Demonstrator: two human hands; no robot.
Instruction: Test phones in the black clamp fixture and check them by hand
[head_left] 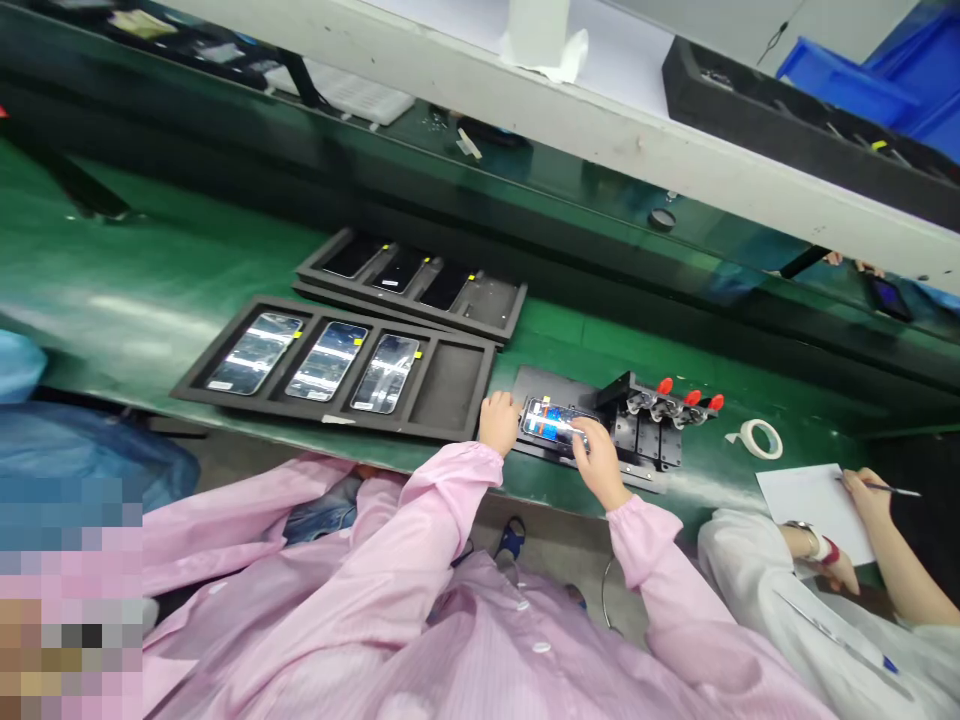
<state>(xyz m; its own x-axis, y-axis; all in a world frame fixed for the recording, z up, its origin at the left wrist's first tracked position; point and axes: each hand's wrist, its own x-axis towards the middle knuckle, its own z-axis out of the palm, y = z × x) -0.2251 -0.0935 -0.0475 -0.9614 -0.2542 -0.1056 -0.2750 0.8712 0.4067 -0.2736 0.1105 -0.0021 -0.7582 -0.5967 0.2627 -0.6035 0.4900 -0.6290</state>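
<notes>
A smartphone [553,424] with a lit, colourful screen lies sideways on a black metal fixture [540,382]. My left hand [499,422] is closed at the phone's left end, its fingers bent around that edge. Over the right part of the screen, my right hand [598,455] reaches out with a fingertip on the glass; it grips nothing, and its other fingers are partly hidden. Toggle clamps with red tips [691,398] stand on the fixture just right of the phone.
Left of the fixture, a foam tray [450,390] holds several phones with yellow tabs; a second tray [491,300] sits behind it. White tape [761,439] lies to the right. There, a person's hand [870,500] holds a pen over paper [817,500]. A shelf [637,140] spans above.
</notes>
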